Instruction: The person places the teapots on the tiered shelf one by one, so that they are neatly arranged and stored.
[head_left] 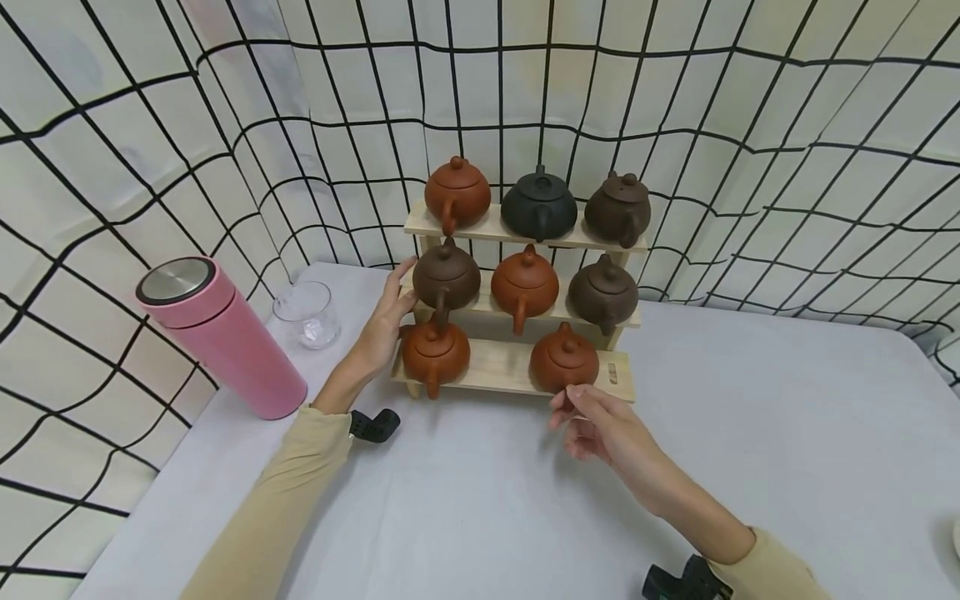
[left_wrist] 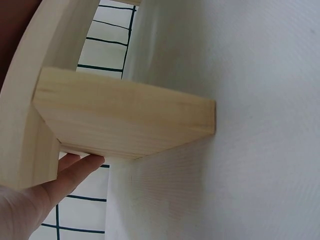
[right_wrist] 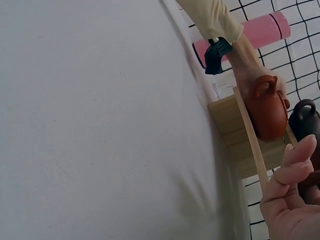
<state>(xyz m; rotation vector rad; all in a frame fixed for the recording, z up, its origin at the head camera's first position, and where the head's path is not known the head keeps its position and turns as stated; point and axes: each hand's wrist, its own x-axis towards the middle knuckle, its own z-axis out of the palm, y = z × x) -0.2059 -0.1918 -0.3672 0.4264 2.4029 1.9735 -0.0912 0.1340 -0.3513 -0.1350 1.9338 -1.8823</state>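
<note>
A three-tier wooden rack bears several small clay teapots, each with its handle toward me. My left hand grips the rack's left end, fingers reaching behind the wooden side support in the left wrist view. Close beside that hand is the bottom-left reddish-orange teapot. At the bottom right, my right hand pinches the handle side of another reddish-orange teapot between thumb and forefinger. The fingers cover that handle. This teapot still rests on the bottom shelf; in the right wrist view the hand mostly hides it.
On the left stand a pink flask with a metal lid and a clear glass cup. White cloth covers the table. A black wire grid over white sheeting rises behind the rack and along the left side.
</note>
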